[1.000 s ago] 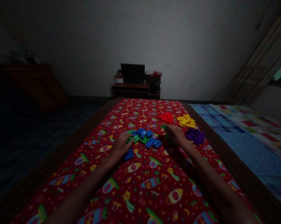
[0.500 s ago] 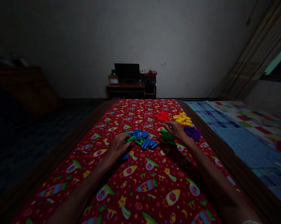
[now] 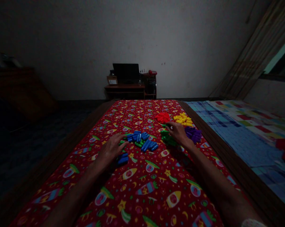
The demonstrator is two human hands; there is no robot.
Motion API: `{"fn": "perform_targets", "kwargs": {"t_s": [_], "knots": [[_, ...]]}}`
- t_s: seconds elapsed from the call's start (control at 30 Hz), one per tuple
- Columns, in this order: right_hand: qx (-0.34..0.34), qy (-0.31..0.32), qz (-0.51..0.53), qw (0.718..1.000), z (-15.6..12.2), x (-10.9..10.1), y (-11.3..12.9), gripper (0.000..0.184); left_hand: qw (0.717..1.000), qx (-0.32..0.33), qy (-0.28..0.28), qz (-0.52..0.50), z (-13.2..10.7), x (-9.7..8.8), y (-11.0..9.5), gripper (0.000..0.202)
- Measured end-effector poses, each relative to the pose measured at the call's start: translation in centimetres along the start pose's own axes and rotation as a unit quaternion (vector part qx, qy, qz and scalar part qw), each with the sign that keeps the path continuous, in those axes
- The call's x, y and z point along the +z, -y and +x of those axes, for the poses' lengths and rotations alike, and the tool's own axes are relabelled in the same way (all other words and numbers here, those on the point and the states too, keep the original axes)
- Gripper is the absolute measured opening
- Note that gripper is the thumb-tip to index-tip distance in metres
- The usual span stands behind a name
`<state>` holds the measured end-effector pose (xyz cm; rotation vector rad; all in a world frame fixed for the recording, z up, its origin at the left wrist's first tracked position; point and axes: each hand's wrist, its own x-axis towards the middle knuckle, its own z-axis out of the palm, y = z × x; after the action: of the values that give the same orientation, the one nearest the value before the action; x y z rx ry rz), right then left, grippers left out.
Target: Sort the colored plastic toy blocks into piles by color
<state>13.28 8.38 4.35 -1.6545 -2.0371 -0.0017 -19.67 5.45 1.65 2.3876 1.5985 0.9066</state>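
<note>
Small plastic pieces lie in coloured heaps on a red patterned cloth. My left hand rests at the left edge of a mixed blue and green heap, fingers bent over a green piece; a small blue group lies just beside its thumb. My right hand lies between a green heap and a purple heap, fingers curled at the green pieces. Whether it holds one is hidden. Red pieces and yellow pieces sit further back.
The cloth covers a long table with a dark wooden edge. A blue checked mat lies to the right. A low desk with a dark monitor stands at the far wall. The room is dim.
My left hand has drawn back a little toward me at the heap's left edge. My right hand stays by the green heap. The camera has shifted, so everything sits slightly lower-left.
</note>
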Motion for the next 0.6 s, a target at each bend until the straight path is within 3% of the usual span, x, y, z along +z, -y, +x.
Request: {"fn": "perform_targets", "kwargs": {"t_s": [0.07, 0.17, 0.37, 0.5, 0.6], "knots": [[0.064, 0.014, -0.053, 0.996, 0.2, 0.1, -1.8, 0.023, 0.999, -0.023, 0.02, 0.028, -0.4, 0.0, 1.7, 0.037], [0.074, 0.064, -0.078, 0.992, 0.0, 0.7, -2.8, 0.028, 0.996, -0.06, 0.067, 0.028, -0.8, 0.6, 2.6, 0.039], [0.03, 0.009, -0.057, 0.998, 0.2, -0.2, -1.7, 0.036, 0.989, -0.131, 0.068, -0.013, 0.3, -0.1, 0.6, 0.038], [-0.08, -0.005, 0.055, 0.995, -0.5, -1.2, 1.1, 0.032, 0.958, -0.203, 0.091, -0.179, 0.9, -1.3, -1.4, 0.055], [-0.236, 0.019, 0.171, 0.956, -2.1, -0.7, 4.5, 0.028, 0.916, -0.217, 0.131, -0.312, 0.6, -1.0, -3.2, 0.063]]}}
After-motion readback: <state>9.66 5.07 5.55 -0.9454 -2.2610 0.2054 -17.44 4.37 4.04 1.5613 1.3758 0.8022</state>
